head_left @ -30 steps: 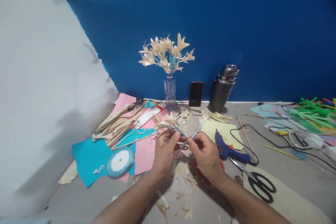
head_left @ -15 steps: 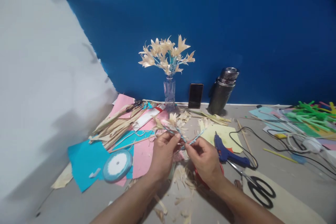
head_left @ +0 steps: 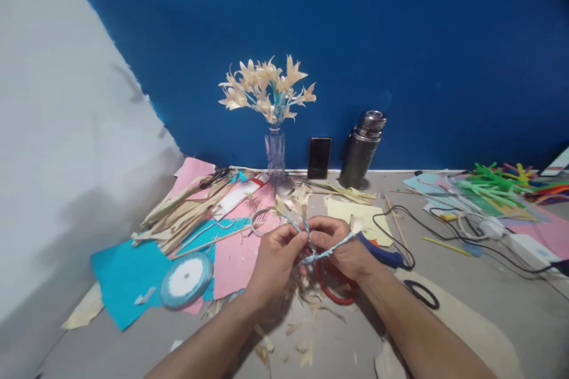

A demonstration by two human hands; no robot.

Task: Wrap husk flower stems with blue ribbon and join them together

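Observation:
Between my hands is a small spray of artificial flowers, its twisted pale-blue stems [head_left: 329, 252] crossing one another. One cream bud [head_left: 357, 224] points right, over the back of my right hand [head_left: 342, 246]. More cream petals rise just beyond my fingers. My left hand [head_left: 278, 257] is closed, thumb and fingers pinching the stems from the left. The fingers of my right hand are closed on the stems too, close to my left thumb. Partly under my right hand lies a red ring-shaped handle [head_left: 333, 293]. The blue glue gun [head_left: 383, 253] is half hidden behind that hand.
Behind stands a clear bottle [head_left: 275, 157] of cream flowers, beside a phone [head_left: 319, 158] and a dark flask [head_left: 362, 151]. A ribbon roll [head_left: 186, 280] and blue paper [head_left: 128, 278] lie left. Cables [head_left: 478, 237], pipe cleaners [head_left: 493, 180] and scissors handles [head_left: 422, 295] are right.
My right hand has moved in and up towards my left, and a stem with its bud now crosses its back. The view has turned slightly right.

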